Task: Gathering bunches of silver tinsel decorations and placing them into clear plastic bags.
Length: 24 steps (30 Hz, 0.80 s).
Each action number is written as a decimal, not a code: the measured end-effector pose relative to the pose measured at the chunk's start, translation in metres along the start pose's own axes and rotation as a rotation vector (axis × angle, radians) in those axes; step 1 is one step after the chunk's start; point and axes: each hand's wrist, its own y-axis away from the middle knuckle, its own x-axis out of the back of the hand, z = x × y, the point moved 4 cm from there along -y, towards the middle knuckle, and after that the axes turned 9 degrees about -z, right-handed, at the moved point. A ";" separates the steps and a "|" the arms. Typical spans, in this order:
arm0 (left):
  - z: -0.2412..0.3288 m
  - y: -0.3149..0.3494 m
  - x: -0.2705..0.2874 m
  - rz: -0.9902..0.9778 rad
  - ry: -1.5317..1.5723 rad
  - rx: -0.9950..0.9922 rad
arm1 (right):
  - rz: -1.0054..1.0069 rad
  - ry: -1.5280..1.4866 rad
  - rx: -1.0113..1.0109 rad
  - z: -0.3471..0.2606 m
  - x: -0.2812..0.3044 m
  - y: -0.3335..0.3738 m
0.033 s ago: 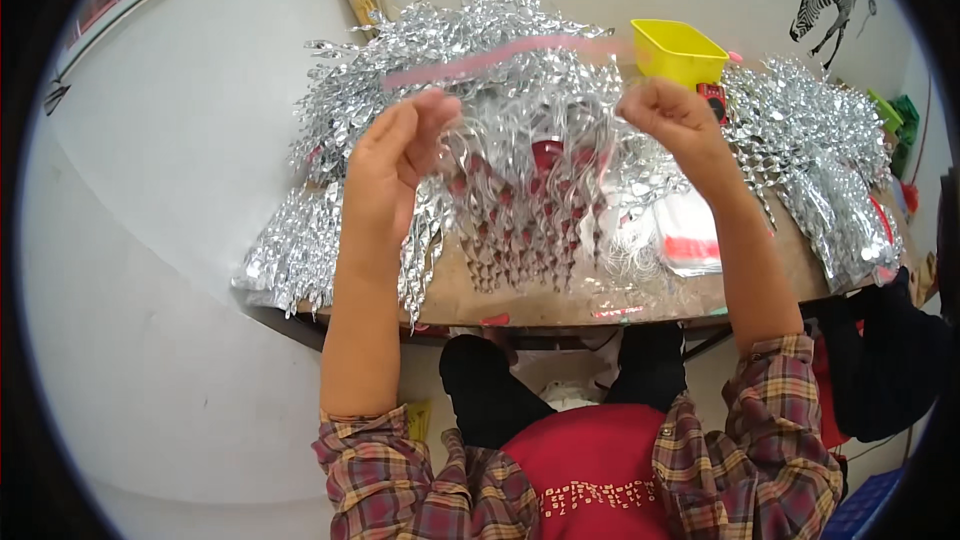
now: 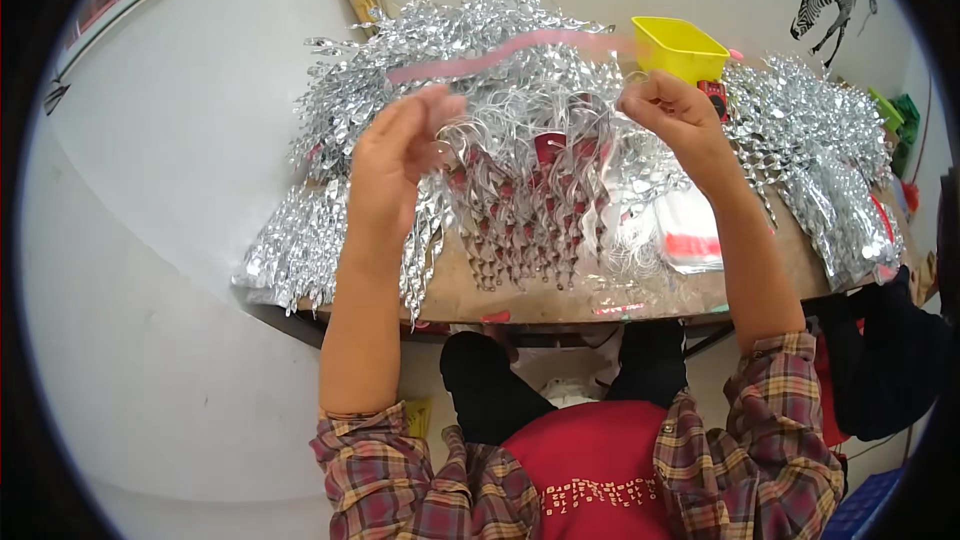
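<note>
A curtain of twisted silver strands (image 2: 515,240) hangs in the middle, between the two hands above the brown tabletop (image 2: 790,265), a dark red object (image 2: 549,147) showing among them. The left hand (image 2: 400,145) is blurred at its near side, fingers bent and apart from the thumb; I cannot tell whether it grips anything. The right hand (image 2: 680,125) has thumb and fingers bent toward each other, but what, if anything, they pinch is too small to tell. Beyond the hands stretches a pink strip (image 2: 500,55), in front of a large silver heap (image 2: 470,15). A yellow bin (image 2: 680,50) and a red-and-black device (image 2: 712,97) crowd close behind the right hand; beside its forearm lies a clear packet with a red band (image 2: 690,230), next to tangled pale threads (image 2: 635,245). More silver bundles (image 2: 810,115) fill the table's right side.
</note>
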 end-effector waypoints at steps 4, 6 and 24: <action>-0.012 0.000 0.005 0.000 -0.201 0.137 | -0.167 0.113 -0.153 0.038 -0.009 0.007; -0.006 -0.003 0.001 0.024 -0.201 0.118 | -0.112 0.014 -0.142 0.040 0.005 0.005; 0.010 -0.036 0.007 0.135 -0.222 0.031 | -0.080 0.061 -0.076 -0.006 -0.013 0.014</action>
